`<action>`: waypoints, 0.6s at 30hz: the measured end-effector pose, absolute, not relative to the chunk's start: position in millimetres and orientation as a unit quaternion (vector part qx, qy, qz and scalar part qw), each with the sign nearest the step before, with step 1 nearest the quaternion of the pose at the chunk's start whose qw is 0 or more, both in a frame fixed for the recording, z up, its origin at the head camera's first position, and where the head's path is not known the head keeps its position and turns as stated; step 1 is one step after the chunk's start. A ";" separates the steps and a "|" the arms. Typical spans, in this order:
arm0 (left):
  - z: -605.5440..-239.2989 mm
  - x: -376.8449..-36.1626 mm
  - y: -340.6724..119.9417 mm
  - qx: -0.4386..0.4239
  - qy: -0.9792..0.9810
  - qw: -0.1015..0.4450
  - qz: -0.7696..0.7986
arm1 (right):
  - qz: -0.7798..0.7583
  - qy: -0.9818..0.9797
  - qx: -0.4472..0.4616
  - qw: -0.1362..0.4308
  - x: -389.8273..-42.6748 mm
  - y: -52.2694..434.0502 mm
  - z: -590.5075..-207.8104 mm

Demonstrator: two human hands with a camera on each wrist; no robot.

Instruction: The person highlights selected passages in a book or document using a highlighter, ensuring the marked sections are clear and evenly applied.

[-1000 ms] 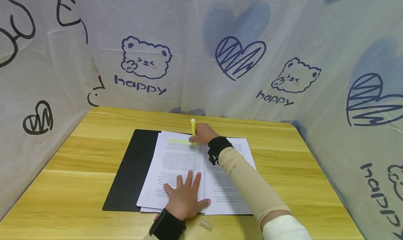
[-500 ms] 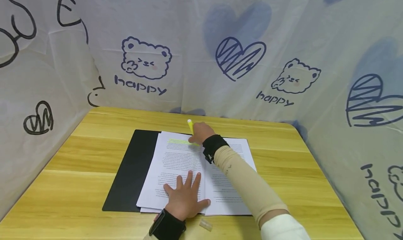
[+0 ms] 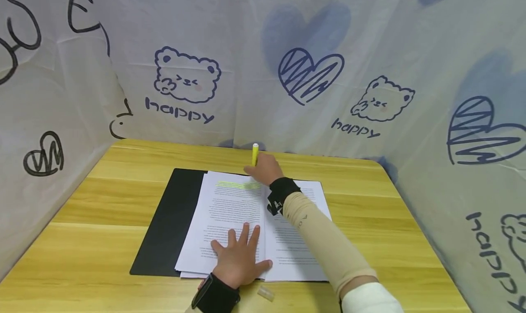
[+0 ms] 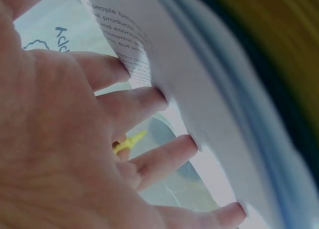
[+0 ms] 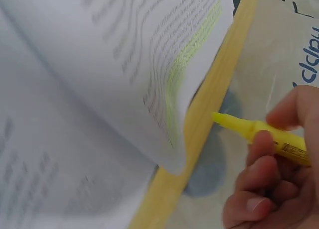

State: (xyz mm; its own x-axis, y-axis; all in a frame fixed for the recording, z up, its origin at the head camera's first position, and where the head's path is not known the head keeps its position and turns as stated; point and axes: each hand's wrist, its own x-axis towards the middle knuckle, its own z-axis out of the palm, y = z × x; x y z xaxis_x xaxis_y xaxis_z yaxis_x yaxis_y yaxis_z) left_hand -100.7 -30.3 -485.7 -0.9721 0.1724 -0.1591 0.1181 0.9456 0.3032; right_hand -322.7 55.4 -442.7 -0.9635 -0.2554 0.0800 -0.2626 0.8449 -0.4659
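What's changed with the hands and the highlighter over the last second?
The right hand, gripping the yellow highlighter, has lifted its tip off the highlighted lines and drawn back toward the table's far edge. The left hand stays pressed flat on the printed pages, and the clear cap still lies on the table.

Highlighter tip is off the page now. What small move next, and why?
Probably lower the right hand so the yellow highlighter meets the next unmarked text line: only the top lines of the printed page show yellow, and the left hand presses it flat.
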 end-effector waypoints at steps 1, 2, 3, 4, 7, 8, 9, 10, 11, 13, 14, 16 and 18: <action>-485.9 -100.5 -30.5 0.074 0.982 0.091 0.147 | 0.260 -0.956 0.139 0.009 -323.0 53.7 -445.0; -486.3 -100.3 -30.7 0.076 0.982 0.091 0.146 | 0.277 -0.950 0.144 0.010 -323.0 51.8 -447.2; -486.8 -100.2 -30.7 0.077 0.982 0.089 0.145 | 0.290 -0.945 0.151 0.010 -323.1 49.6 -449.3; -487.0 -100.1 -30.9 0.078 0.982 0.088 0.145 | 0.307 -0.938 0.158 0.006 -322.3 47.2 -450.7; -486.8 -99.9 -31.4 0.080 0.982 0.086 0.145 | 0.347 -0.921 0.178 -0.018 -320.0 39.2 -455.4; -486.5 -99.7 -31.6 0.080 0.983 0.086 0.144 | 0.359 -0.915 0.184 -0.028 -318.6 36.6 -456.2; -486.0 -99.5 -31.7 0.080 0.983 0.084 0.144 | 0.366 -0.911 0.188 -0.037 -317.4 34.0 -457.1; -485.4 -99.2 -31.9 0.081 0.983 0.084 0.144 | 0.373 -0.907 0.190 -0.048 -316.5 31.6 -458.0; -484.7 -98.9 -31.9 0.081 0.983 0.083 0.143 | 0.378 -0.904 0.191 -0.057 -316.4 29.3 -459.3; -483.8 -98.2 -32.2 0.083 0.983 0.081 0.143 | 0.385 -0.900 0.192 -0.072 -316.3 25.3 -461.7; -483.8 -98.1 -32.4 0.083 0.983 0.080 0.143 | 0.386 -0.899 0.191 -0.078 -316.7 23.4 -463.3; -483.3 -98.1 -32.8 0.085 0.983 0.081 0.143 | 0.390 -0.896 0.190 -0.091 -318.3 20.5 -466.8; -483.2 -98.0 -32.6 0.085 0.983 0.081 0.144 | 0.389 -0.895 0.192 -0.099 -319.3 18.5 -469.9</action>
